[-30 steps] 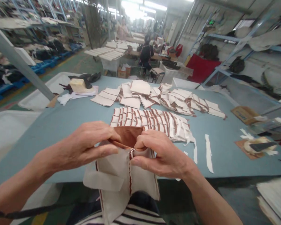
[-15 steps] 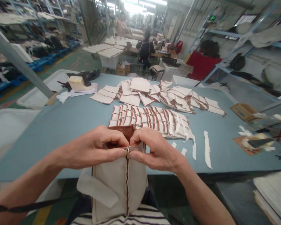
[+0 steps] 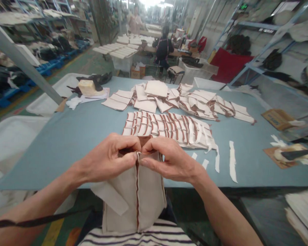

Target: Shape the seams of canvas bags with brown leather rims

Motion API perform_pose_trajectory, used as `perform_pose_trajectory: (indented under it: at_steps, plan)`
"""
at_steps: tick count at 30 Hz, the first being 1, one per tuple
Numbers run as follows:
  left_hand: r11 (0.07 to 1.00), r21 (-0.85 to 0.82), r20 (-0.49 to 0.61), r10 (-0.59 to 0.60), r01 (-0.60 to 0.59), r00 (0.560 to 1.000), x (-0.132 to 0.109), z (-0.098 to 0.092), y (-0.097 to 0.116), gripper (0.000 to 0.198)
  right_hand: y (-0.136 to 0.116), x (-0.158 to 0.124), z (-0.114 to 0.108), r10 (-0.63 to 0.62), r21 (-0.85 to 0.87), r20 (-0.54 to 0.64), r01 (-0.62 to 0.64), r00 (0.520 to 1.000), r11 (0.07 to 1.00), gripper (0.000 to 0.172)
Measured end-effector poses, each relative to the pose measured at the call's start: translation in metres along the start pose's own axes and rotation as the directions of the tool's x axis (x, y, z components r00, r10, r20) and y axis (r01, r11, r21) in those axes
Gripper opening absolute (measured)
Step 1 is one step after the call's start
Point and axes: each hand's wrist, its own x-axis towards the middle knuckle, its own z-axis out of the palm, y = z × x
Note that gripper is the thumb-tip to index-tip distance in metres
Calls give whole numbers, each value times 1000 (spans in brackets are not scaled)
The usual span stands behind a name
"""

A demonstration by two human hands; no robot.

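A beige fabric pouch (image 3: 136, 196) with brown trim and a centre seam hangs over the near edge of the blue table (image 3: 74, 133). My left hand (image 3: 110, 159) and my right hand (image 3: 169, 160) pinch its top rim together at the seam, thumbs nearly touching. A loose beige strip dangles from its left side. Just beyond my hands lies a row of overlapping beige and brown-edged pieces (image 3: 169, 130). Further back sits a looser pile of similar pieces (image 3: 184, 100).
White strips (image 3: 232, 165) lie on the table at right. A yellowish block (image 3: 88, 87) and dark scraps sit at the far left. White bins (image 3: 12, 136) stand left of the table. A cardboard box (image 3: 277, 118) is at right. A seated person (image 3: 164, 51) works farther back.
The pouch's mouth, held open a second ago showing its brown lining, is now pressed closed. My hands have drawn together at the seam and the pouch hangs straighter.
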Motion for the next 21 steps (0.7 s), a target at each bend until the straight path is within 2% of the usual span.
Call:
perform_pose_trajectory:
  at_steps: [5, 8, 12, 17, 21]
  plan:
    - [966, 187, -86, 199, -180, 976, -4, -1, 2, 21, -11, 3, -4, 26, 57, -7, -26, 1000, 998, 15]
    - [928, 270, -53, 281, -257, 958, -7, -4, -1, 20, -13, 1, -4, 48, 101, -8, -47, 999, 994, 12]
    - [882, 329, -19, 364, -337, 931, -10, -5, -7, 19, -16, -1, -4, 41, 24, -12, -41, 999, 999, 10]
    - [866, 394, -18, 343, -309, 939, -10, -6, -10, 23, -21, 1, -2, 24, -191, -39, -31, 999, 981, 10]
    - [881, 401, 18, 267, -252, 964, -8, -11, -2, 14, -25, 4, -5, 45, -235, -4, -44, 999, 971, 13]
